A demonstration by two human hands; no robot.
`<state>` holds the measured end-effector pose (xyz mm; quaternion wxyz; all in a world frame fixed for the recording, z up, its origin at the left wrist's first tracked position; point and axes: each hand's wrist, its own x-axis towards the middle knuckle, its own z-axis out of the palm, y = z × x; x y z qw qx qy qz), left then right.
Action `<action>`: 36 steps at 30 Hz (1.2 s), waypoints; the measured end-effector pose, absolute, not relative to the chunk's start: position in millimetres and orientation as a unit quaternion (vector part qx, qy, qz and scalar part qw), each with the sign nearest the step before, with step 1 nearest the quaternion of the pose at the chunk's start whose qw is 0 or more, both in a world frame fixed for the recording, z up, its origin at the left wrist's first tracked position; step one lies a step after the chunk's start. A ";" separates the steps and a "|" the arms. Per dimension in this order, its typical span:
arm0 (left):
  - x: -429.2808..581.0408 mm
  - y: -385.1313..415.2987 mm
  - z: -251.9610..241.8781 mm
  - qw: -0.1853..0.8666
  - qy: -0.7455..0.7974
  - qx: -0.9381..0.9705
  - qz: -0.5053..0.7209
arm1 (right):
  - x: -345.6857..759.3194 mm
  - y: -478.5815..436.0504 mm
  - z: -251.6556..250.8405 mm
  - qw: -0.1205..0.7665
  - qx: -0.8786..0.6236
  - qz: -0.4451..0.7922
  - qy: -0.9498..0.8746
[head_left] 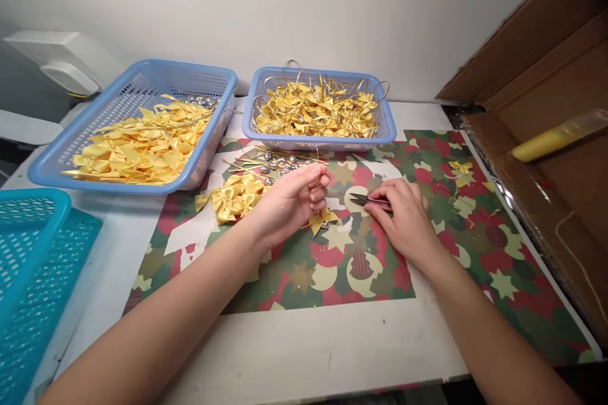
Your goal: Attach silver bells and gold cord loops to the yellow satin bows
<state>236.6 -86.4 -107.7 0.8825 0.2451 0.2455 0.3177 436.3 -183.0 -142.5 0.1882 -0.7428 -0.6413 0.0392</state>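
My left hand (304, 193) is pinched, thumb against the fingertips, on a thin cord (318, 153) whose end pokes up above them. Just below these fingers is a yellow ribbon bow (319, 220) with a silver jingle bell (325, 224); whether the cord joins it is hidden. Closed around small dark thread snips (360, 199), my right hand (401, 215) rests low over the patterned sheet, the blades pointing left toward the left hand. Left of my left hand lies a pile of yellow bows (232, 198), with loose silver bells (280, 164) and gold cords behind it.
A blue basket (232, 85) of yellow bows stands at the back left. Another blue basket (390, 130) holds bows with looped gold cords. Teal baskets (61, 247) are at the left edge. A cardboard box (536, 101) borders the right, near a small bow (460, 167) and cord scraps.
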 end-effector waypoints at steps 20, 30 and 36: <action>237.8 -98.4 -109.6 0.876 0.208 0.325 0.289 | 417.5 -195.0 -121.3 0.328 -0.677 0.258 -0.606; 234.6 -87.5 -113.7 0.876 0.231 0.218 0.362 | 410.0 -192.6 -117.5 0.221 -0.665 0.283 -0.655; 233.9 -82.8 -117.2 0.879 0.233 0.193 0.368 | 409.9 -174.8 -113.3 0.105 -0.659 0.188 -0.721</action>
